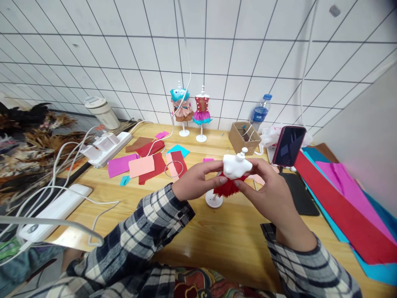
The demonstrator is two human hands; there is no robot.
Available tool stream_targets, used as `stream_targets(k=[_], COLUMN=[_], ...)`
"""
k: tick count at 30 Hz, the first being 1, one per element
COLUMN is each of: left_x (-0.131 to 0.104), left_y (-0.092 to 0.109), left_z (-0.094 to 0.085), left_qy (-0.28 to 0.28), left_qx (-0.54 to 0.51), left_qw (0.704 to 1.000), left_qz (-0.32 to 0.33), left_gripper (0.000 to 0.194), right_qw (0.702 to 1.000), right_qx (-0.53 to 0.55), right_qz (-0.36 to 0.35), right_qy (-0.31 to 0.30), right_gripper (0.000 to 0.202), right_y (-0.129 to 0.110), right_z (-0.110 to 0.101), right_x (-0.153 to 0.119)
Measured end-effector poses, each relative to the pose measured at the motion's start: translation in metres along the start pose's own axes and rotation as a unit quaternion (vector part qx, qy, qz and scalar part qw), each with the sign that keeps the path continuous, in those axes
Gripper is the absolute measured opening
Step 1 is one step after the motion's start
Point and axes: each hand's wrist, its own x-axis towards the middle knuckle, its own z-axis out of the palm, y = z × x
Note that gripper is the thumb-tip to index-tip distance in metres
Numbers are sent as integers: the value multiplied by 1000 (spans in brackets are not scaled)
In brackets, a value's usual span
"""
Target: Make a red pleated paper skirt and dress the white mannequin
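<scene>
A small white mannequin (236,166) with a round knobbed neck is held tilted above the table, its round white base (214,199) below. Around its waist sits a pleated red skirt (228,188). My left hand (198,180) grips the mannequin's left side in view, with the thumb on the top of the skirt. On the other side my right hand (268,190) holds it, fingers behind and thumb pressing the red skirt at the front. Both hands are closed on the same figure, and the thumb tips lie a little apart.
Coloured paper pieces (141,166) and a thin ring lie left. Two dressed mannequins (202,109) stand by the wall. A cardboard box (245,142), bottle (261,111) and phone (289,145) stand behind right. Long coloured sheets (344,215) lie right; power strips (110,149) and cables left.
</scene>
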Motion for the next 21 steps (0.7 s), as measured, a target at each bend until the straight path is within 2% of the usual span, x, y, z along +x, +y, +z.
stream_targets(k=[3, 6, 9, 11, 14, 17, 21], left_x=[5, 10, 11, 9, 4, 1, 2], left_y=[-8, -10, -5, 2, 15, 23, 23], left_z=[-2, -5, -9, -10, -8, -1, 6], left_qy=[-2, 9, 43, 42, 37, 81, 118], left_qx=[-81, -87, -28, 14, 100, 206, 267], left_qw=[997, 996, 999, 999, 994, 975, 956], left_qz=[-21, -6, 14, 23, 22, 1, -5], left_gripper=[42, 31, 27, 30, 48, 61, 43], right_qw=[1000, 999, 998, 998, 998, 998, 998], right_qx=[10, -22, -42, -53, -66, -67, -67], right_qz=[-11, -25, -33, -29, -21, -21, -22], right_qy=[-19, -21, -16, -11, -1, 3, 3], right_gripper=[33, 21, 14, 14, 14, 13, 13], right_y=[1, 1, -1, -2, -3, -3, -4], right_z=[-1, 0, 1, 2, 3, 3, 4], right_x=[4, 5, 4, 4, 4, 4, 4])
